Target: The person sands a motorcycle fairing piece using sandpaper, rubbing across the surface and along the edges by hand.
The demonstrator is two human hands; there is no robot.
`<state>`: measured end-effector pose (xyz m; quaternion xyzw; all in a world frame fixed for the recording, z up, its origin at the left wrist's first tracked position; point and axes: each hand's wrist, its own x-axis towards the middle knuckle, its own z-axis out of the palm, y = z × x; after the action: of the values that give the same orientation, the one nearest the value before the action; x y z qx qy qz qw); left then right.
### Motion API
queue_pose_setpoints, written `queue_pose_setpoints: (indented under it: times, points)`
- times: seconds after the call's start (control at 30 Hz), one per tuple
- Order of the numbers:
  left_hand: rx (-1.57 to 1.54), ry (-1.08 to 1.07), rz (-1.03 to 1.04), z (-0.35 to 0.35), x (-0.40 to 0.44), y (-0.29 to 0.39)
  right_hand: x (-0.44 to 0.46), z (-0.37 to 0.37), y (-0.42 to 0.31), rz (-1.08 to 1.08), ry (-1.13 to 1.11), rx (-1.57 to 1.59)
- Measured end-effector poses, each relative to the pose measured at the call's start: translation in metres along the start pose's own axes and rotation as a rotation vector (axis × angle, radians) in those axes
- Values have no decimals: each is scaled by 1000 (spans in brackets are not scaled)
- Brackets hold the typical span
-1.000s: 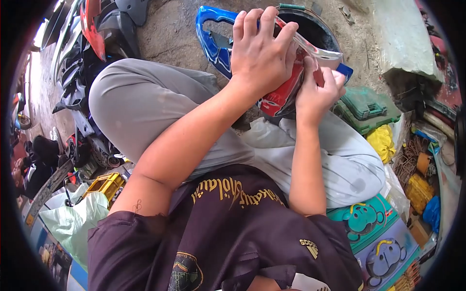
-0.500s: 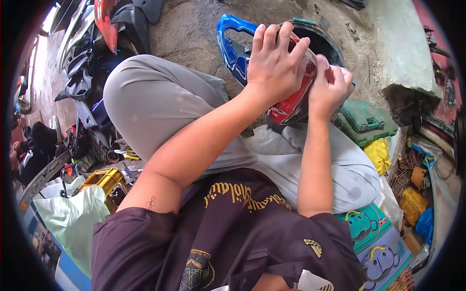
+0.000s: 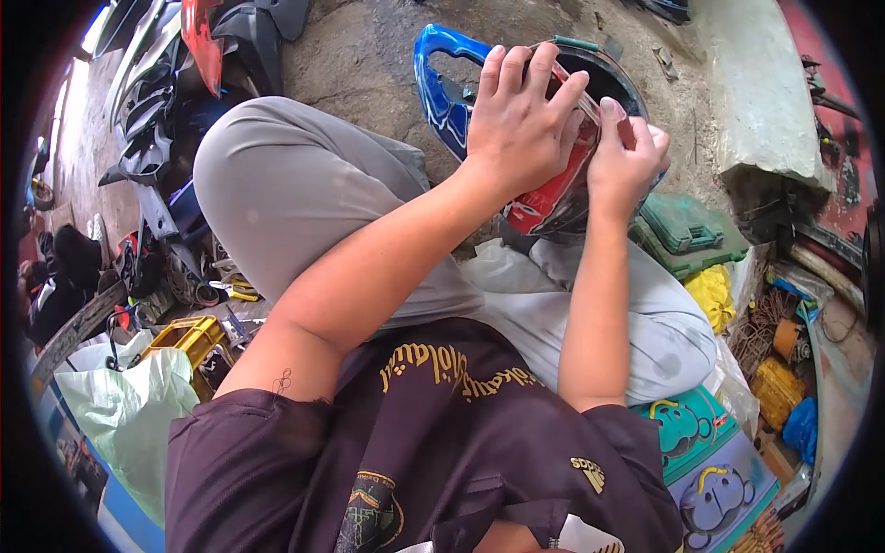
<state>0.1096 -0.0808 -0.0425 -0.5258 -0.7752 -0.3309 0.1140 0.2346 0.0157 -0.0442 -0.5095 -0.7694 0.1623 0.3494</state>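
A glossy motorcycle body panel [image 3: 544,205], blue, red and black, is held tilted above my crossed legs. My left hand [image 3: 521,120] lies over its middle, fingers curled across the upper edge, gripping it. On the right of the red section, my right hand [image 3: 627,166] is closed, thumb against fingers. Between them shows a small flat brownish-red piece [image 3: 628,135], its kind unclear. The blue part [image 3: 447,41] with a large opening sticks out left of my left hand. Behind my hands, the black curved part [image 3: 613,78] is partly hidden.
Dark fairing parts [image 3: 152,138] lie at upper left, near a yellow crate [image 3: 194,336] and a pale plastic bag [image 3: 129,387]. To the right are a green tool case [image 3: 691,235], a yellow bag [image 3: 710,297] and a concrete block [image 3: 770,92]. Another person sits at far left.
My right thumb has lifted slightly, and more of the brownish-red piece shows. My left hand and the panel stay nearly in place, while the view shifts a little.
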Motion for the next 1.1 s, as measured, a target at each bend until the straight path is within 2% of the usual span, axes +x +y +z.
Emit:
queue_pose_setpoints:
  times: [0.07, 0.13, 0.17, 0.2, 0.27, 0.3, 0.33, 0.47, 0.5, 0.53, 0.7, 0.73, 0.87, 0.9, 1.0, 1.1]
  points:
    - [-9, 10, 7, 0, 1, 4, -18, -6, 9, -20, -2, 69]
    - [-14, 12, 2, 0, 0, 2, -47, -9, 22, -40, 32, -40]
    - [-17, 7, 2, -1, -1, 2, -48, -9, 21, -23, 31, 3]
    - [-7, 10, -8, -1, -1, 1, -47, -10, 19, -1, 33, 46]
    - [-2, 4, -5, 1, -1, 1, -26, -1, 23, -89, 26, -71]
    - [4, 7, -7, 2, -1, 1, -13, -1, 2, -52, 39, 49]
    - [1, 5, -6, 2, -2, 1, -1, 1, 4, -20, -8, -46]
    - [-26, 11, -5, -2, 2, 3, -12, -3, 17, -115, 52, -68]
    - [-28, 8, -8, -1, 2, 2, -28, -7, 19, -195, 115, -175]
    - [-32, 1, -12, -1, 1, 3, -46, -4, 25, -76, 116, -43]
    - [-11, 0, -18, 0, 1, 2, -10, -1, 1, -138, 79, -82]
    - [-2, 1, -10, 0, 1, 2, 0, 2, -1, -43, 36, 4]
    - [-16, -16, 0, -2, 3, 3, -21, -8, 11, -143, 133, -172]
    - [-15, -19, -7, -1, 3, 3, -35, -12, 15, -70, 66, -110]
    - [-21, -14, -12, -2, 1, 2, -41, -11, 13, -78, 112, -90]
    - [-13, -12, -3, -2, 0, 0, -5, 0, -2, -105, 109, -124]
